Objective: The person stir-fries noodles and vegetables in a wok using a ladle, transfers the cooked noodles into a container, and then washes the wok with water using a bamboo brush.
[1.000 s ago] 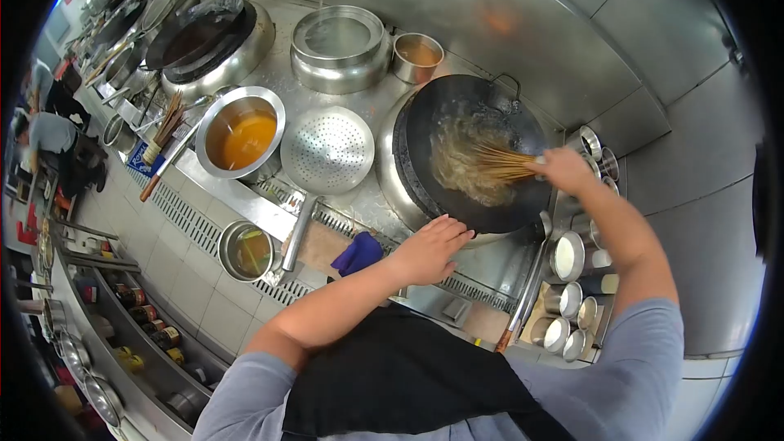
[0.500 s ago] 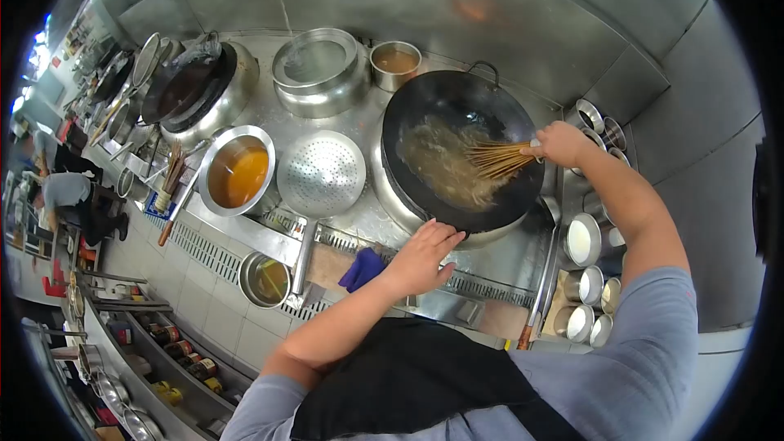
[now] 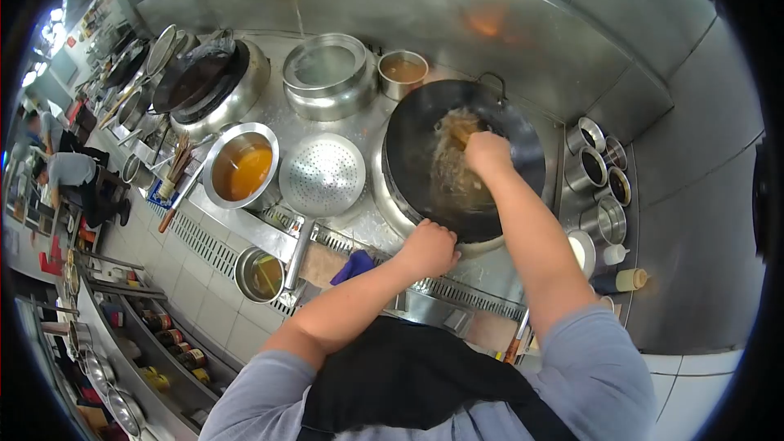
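Observation:
In front of me a black wok [image 3: 524,151] sits on the range with cloudy liquid [image 3: 459,184] swirling in it. My right hand [image 3: 488,153] is over the wok, closed round the handle of a bamboo wok brush [image 3: 460,127]. The brush's bristles touch the wok's inside toward the far side; the handle is mostly hidden by the hand. At the wok's near-left rim my left hand [image 3: 431,247] has its fingers curled over the edge. A folded blue cloth [image 3: 353,266] lies just left of that hand.
Left of the wok are a perforated ladle [image 3: 322,171], a pot of orange liquid [image 3: 265,132], a lidded-looking steel pot [image 3: 327,102] and a small pot [image 3: 392,91]. Seasoning containers [image 3: 584,170] line the right side. Two people [image 3: 73,180] stand far left.
My right hand moved left and farther into the wok with the brush, and the liquid shifted. The left hand's fingers went from spread to curled on the rim. The view shifted slightly.

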Available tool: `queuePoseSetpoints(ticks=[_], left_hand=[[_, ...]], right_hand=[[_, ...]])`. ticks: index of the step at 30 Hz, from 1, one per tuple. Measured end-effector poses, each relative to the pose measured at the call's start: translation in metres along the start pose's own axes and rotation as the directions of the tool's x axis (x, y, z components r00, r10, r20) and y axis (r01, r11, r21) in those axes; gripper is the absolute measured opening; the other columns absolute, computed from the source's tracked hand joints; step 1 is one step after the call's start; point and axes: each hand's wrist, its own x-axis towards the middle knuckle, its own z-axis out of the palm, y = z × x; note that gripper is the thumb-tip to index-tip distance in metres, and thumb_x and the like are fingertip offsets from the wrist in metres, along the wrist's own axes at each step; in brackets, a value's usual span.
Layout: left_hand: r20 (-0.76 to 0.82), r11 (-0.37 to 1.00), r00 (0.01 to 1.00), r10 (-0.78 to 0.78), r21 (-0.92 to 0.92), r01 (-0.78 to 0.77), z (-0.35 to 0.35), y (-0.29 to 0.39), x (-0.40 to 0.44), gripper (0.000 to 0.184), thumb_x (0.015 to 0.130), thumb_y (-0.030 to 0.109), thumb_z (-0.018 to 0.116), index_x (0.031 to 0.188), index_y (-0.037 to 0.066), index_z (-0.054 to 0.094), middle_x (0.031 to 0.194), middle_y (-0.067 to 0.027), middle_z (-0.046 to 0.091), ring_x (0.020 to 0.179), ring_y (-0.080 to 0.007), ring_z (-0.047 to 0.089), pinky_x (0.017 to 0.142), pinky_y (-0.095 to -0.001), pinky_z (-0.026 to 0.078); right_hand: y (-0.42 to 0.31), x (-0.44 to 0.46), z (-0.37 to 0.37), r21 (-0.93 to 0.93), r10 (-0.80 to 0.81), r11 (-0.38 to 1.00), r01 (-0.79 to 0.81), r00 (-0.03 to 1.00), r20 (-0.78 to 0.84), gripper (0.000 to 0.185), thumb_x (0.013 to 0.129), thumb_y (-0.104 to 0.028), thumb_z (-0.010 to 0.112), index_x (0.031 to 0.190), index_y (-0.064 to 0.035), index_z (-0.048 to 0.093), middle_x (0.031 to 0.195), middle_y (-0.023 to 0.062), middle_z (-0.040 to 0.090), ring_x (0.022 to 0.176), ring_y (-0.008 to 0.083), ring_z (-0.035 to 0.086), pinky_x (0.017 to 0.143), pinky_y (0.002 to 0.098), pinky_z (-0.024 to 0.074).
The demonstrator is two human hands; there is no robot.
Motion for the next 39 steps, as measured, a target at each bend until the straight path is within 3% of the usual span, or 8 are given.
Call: queuePoseSetpoints(ticks=[3,6,14,19,22,28,34,39], left_hand=[[0.005,1.0,1.0,-0.009,-0.026,0.009,0.002,0.002,0.0,0.032,0.087,0.036,0.057,0.081,0.005,0.067,0.079,-0.0119,0.068,0.08,-0.0288,0.065,0.081,-0.0411,0.044],[-0.005,0.999,1.0,0.001,-0.039,-0.001,0.004,0.002,-0.001,0.032,0.088,0.035,0.056,0.08,0.006,0.068,0.077,-0.0114,0.067,0.078,-0.028,0.065,0.08,-0.0409,0.044],[-0.115,0.997,0.993,0.004,-0.074,-0.013,0.006,0.003,-0.005,0.029,0.087,0.032,0.057,0.077,0.007,0.066,0.076,-0.0109,0.067,0.076,-0.0273,0.065,0.079,-0.0399,0.044],[-0.181,0.992,0.983,0.011,-0.118,-0.033,0.006,0.002,-0.008,0.027,0.085,0.03,0.059,0.076,0.006,0.066,0.074,-0.0105,0.065,0.075,-0.0274,0.064,0.078,-0.0395,0.044],[-0.218,0.989,0.976,0.02,-0.138,-0.051,0.008,0.002,-0.009,0.025,0.084,0.029,0.059,0.075,0.006,0.066,0.073,-0.01,0.065,0.075,-0.0272,0.064,0.078,-0.0396,0.044],[-0.221,0.987,0.975,0.015,-0.15,-0.049,0.007,0.003,-0.008,0.024,0.083,0.029,0.059,0.075,0.007,0.066,0.073,-0.0095,0.065,0.075,-0.0269,0.064,0.078,-0.0404,0.043],[-0.214,0.985,0.976,0.037,-0.159,-0.072,0.006,-0.004,-0.008,0.022,0.082,0.027,0.06,0.075,0.006,0.065,0.075,-0.0092,0.065,0.078,-0.0275,0.063,0.078,-0.0409,0.043],[-0.205,0.977,0.977,0.051,-0.191,-0.091,0.002,-0.002,-0.01,0.022,0.083,0.026,0.06,0.077,0.006,0.064,0.075,-0.0099,0.064,0.078,-0.0281,0.063,0.078,-0.0411,0.043]], right_hand=[[-0.013,-0.009,-0.002,0.119,0.042,0.992,-0.038,0.999,-0.03,0.025,0.082,-0.02,0.057,0.093,-0.0027,0.071,0.098,0.0187,0.069,0.094,0.0326,0.068,0.08,0.0418,0.0537],[-0.036,-0.072,0.02,-0.301,-0.358,0.882,0.362,0.931,0.069,0.024,0.084,-0.015,0.054,0.092,-0.0046,0.074,0.095,0.0154,0.072,0.091,0.0287,0.07,0.078,0.0394,0.055],[-0.002,-0.001,0.021,-0.248,-0.1,0.965,0.082,0.993,-0.063,0.024,0.087,-0.014,0.052,0.099,-0.0086,0.072,0.094,0.0123,0.072,0.087,0.0285,0.07,0.072,0.0373,0.0555],[0.001,-0.087,0.026,-0.353,-0.376,0.844,0.403,0.915,0.145,0.026,0.09,-0.016,0.049,0.109,-0.0061,0.063,0.085,0.0165,0.07,0.081,0.0314,0.069,0.068,0.0421,0.0548],[0.033,-0.082,0.031,-0.408,-0.223,0.871,0.275,0.96,0.172,0.025,0.089,-0.017,0.05,0.108,-0.0067,0.064,0.086,0.0167,0.07,0.082,0.0322,0.069,0.068,0.0438,0.0547],[0.028,-0.004,0.024,-0.083,-0.175,0.982,0.169,0.982,-0.071,0.04,0.085,-0.027,0.057,0.122,-0.0106,0.06,0.091,0.0164,0.07,0.085,0.0339,0.067,0.073,0.0444,0.0537],[0.003,-0.119,0.006,-0.335,-0.382,0.828,0.449,0.89,0.25,0.028,0.086,-0.015,0.051,0.105,-0.0054,0.068,0.093,0.0145,0.072,0.088,0.029,0.07,0.073,0.0433,0.0552],[0.071,-0.056,0.017,-0.529,-0.133,0.82,0.22,0.971,0.196,0.026,0.089,-0.017,0.05,0.106,-0.0071,0.068,0.094,0.0128,0.071,0.088,0.0282,0.07,0.072,0.0422,0.055]])
